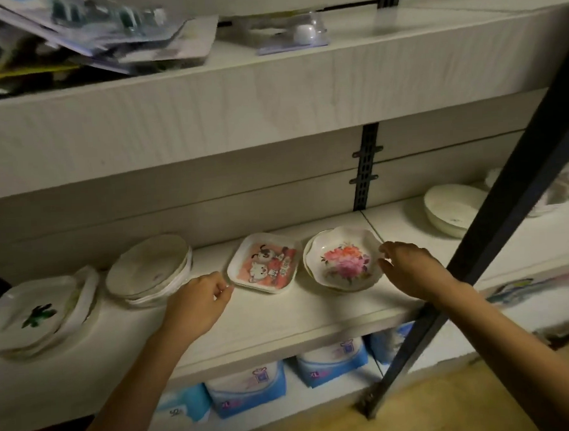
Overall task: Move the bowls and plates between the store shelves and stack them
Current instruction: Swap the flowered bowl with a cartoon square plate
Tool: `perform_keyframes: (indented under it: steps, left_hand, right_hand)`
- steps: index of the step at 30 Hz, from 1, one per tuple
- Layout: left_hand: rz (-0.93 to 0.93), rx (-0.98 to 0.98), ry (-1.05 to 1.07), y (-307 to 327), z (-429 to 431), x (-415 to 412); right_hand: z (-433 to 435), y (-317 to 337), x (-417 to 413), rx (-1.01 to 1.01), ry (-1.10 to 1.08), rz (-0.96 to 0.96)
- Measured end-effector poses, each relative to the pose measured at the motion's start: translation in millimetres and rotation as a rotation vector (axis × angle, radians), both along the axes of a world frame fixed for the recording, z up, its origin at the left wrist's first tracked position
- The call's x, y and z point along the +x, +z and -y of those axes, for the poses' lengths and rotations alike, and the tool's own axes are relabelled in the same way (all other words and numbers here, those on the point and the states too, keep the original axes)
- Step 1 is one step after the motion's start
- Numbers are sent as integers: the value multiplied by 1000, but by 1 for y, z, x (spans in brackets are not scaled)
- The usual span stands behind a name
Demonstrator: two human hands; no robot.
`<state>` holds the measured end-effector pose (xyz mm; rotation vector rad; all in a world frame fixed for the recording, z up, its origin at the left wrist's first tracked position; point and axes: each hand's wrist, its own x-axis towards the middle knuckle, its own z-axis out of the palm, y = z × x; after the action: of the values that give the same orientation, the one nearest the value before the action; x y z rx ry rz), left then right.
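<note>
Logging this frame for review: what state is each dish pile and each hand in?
cartoon plates: stacked, lying flat.
flower dishes: stacked, upright.
round white plates: stacked, slightly uneven.
green-motif plates: loosely stacked, askew.
white bowls: nested, upright.
left hand: fingers curled at the cartoon plates' corner, grip unclear.
right hand: fingertips at the flower dishes' rim, grip unclear.

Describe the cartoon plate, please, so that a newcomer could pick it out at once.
On the white middle shelf, the one carrying crockery, find the gap between the plain round plates and the scalloped flower dish. The square plate sits there; only it shows pink cartoon animals.
</note>
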<state>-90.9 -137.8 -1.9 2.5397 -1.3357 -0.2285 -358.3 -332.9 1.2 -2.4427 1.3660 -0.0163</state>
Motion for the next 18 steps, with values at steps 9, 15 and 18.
perform_keyframes:
  steps: [9,15,18]
  left_hand:
    - [-6,28,-55,-11,-4,17]
    - [-26,30,-22,-13,-24,21]
    - [-33,48,0,-15,-31,22]
  right_hand:
    - [10,-14,21,145,-358,-86]
    - [21,-25,30,247,-455,-100]
    - [24,-31,30,211,-403,-165]
